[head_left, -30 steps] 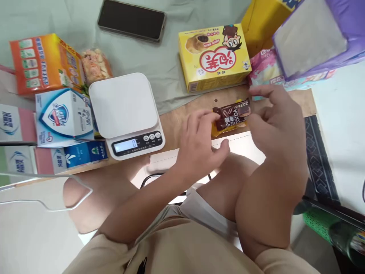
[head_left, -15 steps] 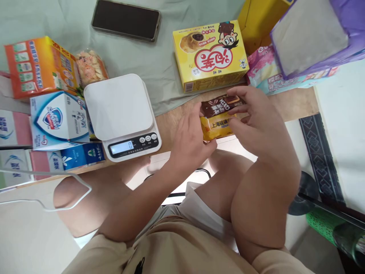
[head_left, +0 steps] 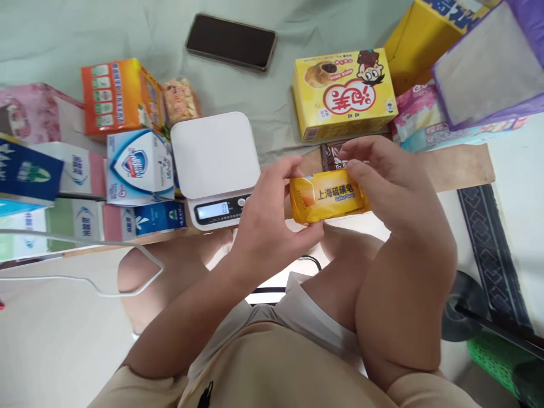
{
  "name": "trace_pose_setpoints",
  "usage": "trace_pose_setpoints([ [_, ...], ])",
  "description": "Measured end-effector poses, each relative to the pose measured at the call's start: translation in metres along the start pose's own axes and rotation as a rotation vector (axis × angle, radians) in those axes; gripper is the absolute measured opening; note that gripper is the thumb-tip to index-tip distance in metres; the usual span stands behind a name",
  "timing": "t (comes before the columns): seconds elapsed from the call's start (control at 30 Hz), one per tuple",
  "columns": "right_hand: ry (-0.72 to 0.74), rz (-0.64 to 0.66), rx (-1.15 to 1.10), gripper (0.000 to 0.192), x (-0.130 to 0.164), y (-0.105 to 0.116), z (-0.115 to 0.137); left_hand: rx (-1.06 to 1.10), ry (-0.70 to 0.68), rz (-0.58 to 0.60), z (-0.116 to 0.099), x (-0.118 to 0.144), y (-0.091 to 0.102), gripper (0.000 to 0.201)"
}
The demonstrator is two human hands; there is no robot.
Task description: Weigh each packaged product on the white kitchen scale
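A yellow wrapped bar of sulfur soap (head_left: 329, 195) is gripped by its left end in my left hand (head_left: 272, 212), thumb below and fingers above. My right hand (head_left: 391, 181) closes on the soap's right end, with its thumb along the upper edge. Just behind the soap a dark brown cocoa snack packet (head_left: 330, 154) lies on the wooden table edge, partly hidden by the soap and my right fingers. Left of my left hand stands a white kitchen scale (head_left: 215, 156) with a lit display; its pan carries nothing, and my fingers cover part of its buttons.
Beyond my hands stands a yellow puff snack box (head_left: 344, 93). A phone (head_left: 232, 42) lies farther back on the green cloth. Soap and orange boxes (head_left: 121, 99) crowd the left, by a bag of snacks (head_left: 182, 101). Purple packaging (head_left: 488, 68) fills the right. A white cable (head_left: 144, 255) hangs lower left.
The soap has come up closer to me, apart from the brown packet, which now lies behind it. My right fingers have gone from the packet to the soap. The view has swung left.
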State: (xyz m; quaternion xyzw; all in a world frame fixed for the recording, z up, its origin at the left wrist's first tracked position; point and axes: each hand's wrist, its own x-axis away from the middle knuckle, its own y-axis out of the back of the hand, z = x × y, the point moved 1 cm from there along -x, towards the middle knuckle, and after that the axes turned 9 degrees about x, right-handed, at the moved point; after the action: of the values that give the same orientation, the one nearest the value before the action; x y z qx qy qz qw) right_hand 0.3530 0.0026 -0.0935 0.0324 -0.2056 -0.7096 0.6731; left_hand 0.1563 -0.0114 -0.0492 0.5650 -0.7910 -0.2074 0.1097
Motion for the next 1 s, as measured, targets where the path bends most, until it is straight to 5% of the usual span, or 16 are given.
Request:
trace_pose_setpoints([
  [0.13, 0.06, 0.165, -0.247, 0.041, -0.014, -0.029, 0.014, -0.08, -0.107, -0.07, -0.001, -0.004, 0.03, 0.063],
  [0.33, 0.245, 0.057, -0.428, 0.065, -0.047, -0.079, 0.026, -0.257, -0.096, -0.226, 0.014, -0.002, 0.061, 0.063],
  [0.57, 0.346, -0.136, -0.256, 0.039, -0.063, -0.12, 0.035, -0.407, -0.065, -0.358, 0.033, 0.012, 0.076, 0.061],
  [0.87, 0.594, -0.184, -0.054, 0.012, -0.044, -0.131, 0.059, -0.518, 0.032, -0.394, 0.03, 0.012, 0.074, 0.059],
  [1.0, 0.582, -0.154, 0.028, 0.011, -0.049, -0.135, 0.06, -0.565, 0.07, -0.366, 0.033, 0.012, 0.072, 0.056],
])
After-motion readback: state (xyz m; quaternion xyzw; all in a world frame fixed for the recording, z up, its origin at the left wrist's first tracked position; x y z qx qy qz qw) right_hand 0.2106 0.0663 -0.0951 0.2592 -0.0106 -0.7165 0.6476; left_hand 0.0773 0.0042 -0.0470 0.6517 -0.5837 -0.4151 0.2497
